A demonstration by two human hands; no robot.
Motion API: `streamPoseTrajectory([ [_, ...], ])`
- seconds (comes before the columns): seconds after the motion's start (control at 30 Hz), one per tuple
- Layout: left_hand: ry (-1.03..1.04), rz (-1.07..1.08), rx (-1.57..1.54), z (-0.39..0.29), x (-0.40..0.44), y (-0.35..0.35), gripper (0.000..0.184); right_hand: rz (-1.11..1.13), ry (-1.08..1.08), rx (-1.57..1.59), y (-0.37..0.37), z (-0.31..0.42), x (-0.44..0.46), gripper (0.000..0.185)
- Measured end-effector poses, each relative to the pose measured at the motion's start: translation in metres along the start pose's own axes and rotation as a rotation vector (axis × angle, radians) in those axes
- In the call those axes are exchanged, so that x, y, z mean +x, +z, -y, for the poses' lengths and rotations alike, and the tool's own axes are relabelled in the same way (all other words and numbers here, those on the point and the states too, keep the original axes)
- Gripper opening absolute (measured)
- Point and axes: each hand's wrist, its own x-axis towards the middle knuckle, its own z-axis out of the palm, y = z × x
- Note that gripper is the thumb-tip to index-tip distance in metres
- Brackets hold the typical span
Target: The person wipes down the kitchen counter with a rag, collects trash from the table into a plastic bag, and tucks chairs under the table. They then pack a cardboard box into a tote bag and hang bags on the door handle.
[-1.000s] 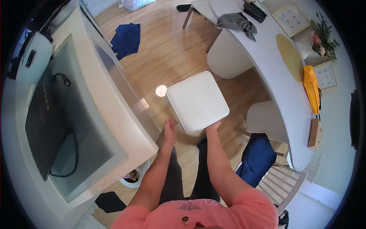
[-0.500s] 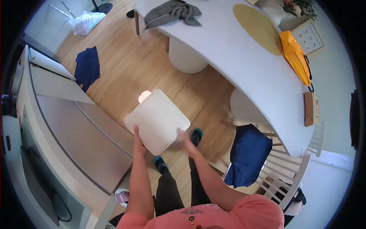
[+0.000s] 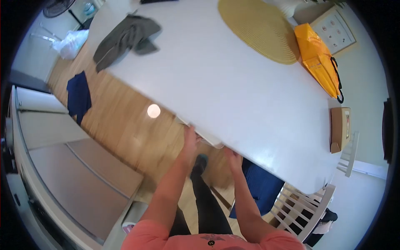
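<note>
A cream square stool seat (image 3: 211,140) shows only as a narrow strip below the edge of the white table (image 3: 208,83); the tabletop covers the rest, and no legs show. My left hand (image 3: 191,137) is closed on its near edge, fingers partly beneath it. My right hand (image 3: 233,157) is closed at its right corner, close against the table edge, its fingertips partly hidden under the tabletop. A dark blue cloth (image 3: 264,187) hangs over a seat just right of my right hand.
A grey cloth (image 3: 129,39), a round woven mat (image 3: 262,31), an orange bag (image 3: 318,60) and a cardboard box (image 3: 340,129) are on the table. Low cabinets (image 3: 79,166) line the left. Another blue cloth (image 3: 79,96) lies on the wooden floor (image 3: 125,121).
Both hands have moved right and forward with the cream stool seat, which has gone from open floor to mostly under the tabletop. My view has shifted towards the table.
</note>
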Motion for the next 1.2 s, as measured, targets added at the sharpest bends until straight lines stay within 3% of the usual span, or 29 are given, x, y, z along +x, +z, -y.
streamPoseTrajectory([
  [0.03, 0.006, 0.025, -0.019, 0.010, 0.017, 0.015, 0.068, -0.038, -0.115, -0.420, -0.023, -0.025, 0.006, 0.044],
  [0.07, 0.005, 0.026, -0.033, 0.021, 0.033, 0.025, 0.067, -0.004, -0.299, -0.446, -0.043, -0.082, 0.007, 0.046],
  [0.1, -0.006, 0.024, -0.037, 0.032, 0.044, 0.030, 0.066, 0.036, -0.181, -0.286, -0.060, -0.077, -0.010, 0.048],
  [0.17, -0.035, 0.014, -0.037, 0.050, 0.061, 0.033, 0.063, 0.056, -0.176, -0.449, -0.079, -0.115, -0.025, 0.049],
  [0.3, -0.117, -0.018, 0.034, 0.065, 0.065, 0.021, 0.059, 0.060, -0.181, -0.434, -0.078, -0.100, -0.034, 0.046],
  [0.47, -0.218, -0.032, 0.286, 0.044, 0.027, 0.010, 0.054, 0.111, -0.479, -0.565, -0.042, -0.016, -0.051, 0.042],
  [0.53, -0.251, -0.007, 0.444, 0.022, 0.009, 0.009, 0.052, 0.287, -0.462, -0.692, -0.028, 0.054, -0.065, 0.038],
  [0.6, -0.260, 0.057, 0.653, -0.002, -0.007, 0.006, 0.049, 0.781, -0.265, -0.356, -0.031, 0.128, -0.090, 0.041],
  [0.7, -0.025, 0.322, 1.269, -0.054, -0.039, -0.009, 0.046, 1.158, -0.135, -0.124, -0.051, 0.225, -0.103, 0.045],
  [0.8, -0.049, 0.370, 1.469, -0.119, -0.071, -0.026, 0.043, 1.143, -0.254, -0.268, -0.081, 0.302, -0.094, 0.045],
  [0.83, -0.404, 0.176, 1.164, -0.144, -0.086, -0.017, 0.040, 1.021, -0.229, -0.259, -0.088, 0.314, -0.091, 0.045],
  [0.93, -0.318, 0.272, 1.471, -0.192, -0.089, -0.020, 0.035, 0.562, -0.287, -0.103, -0.105, 0.329, -0.073, 0.042],
  [1.0, -0.251, 0.524, 1.647, -0.223, -0.086, -0.011, 0.035, 0.243, -0.287, -0.012, -0.113, 0.341, -0.067, 0.039],
  [1.03, -0.216, 0.651, 1.733, -0.242, -0.085, -0.006, 0.035, 0.193, -0.275, -0.029, -0.116, 0.349, -0.066, 0.037],
  [1.13, -0.059, 1.387, 1.950, -0.288, -0.077, 0.008, 0.036, 0.118, -0.249, 0.002, -0.129, 0.360, -0.057, 0.035],
  [1.2, -0.479, 1.179, 1.907, -0.323, -0.119, 0.094, 0.039, 0.174, -0.253, 0.128, -0.139, 0.346, -0.036, 0.033],
])
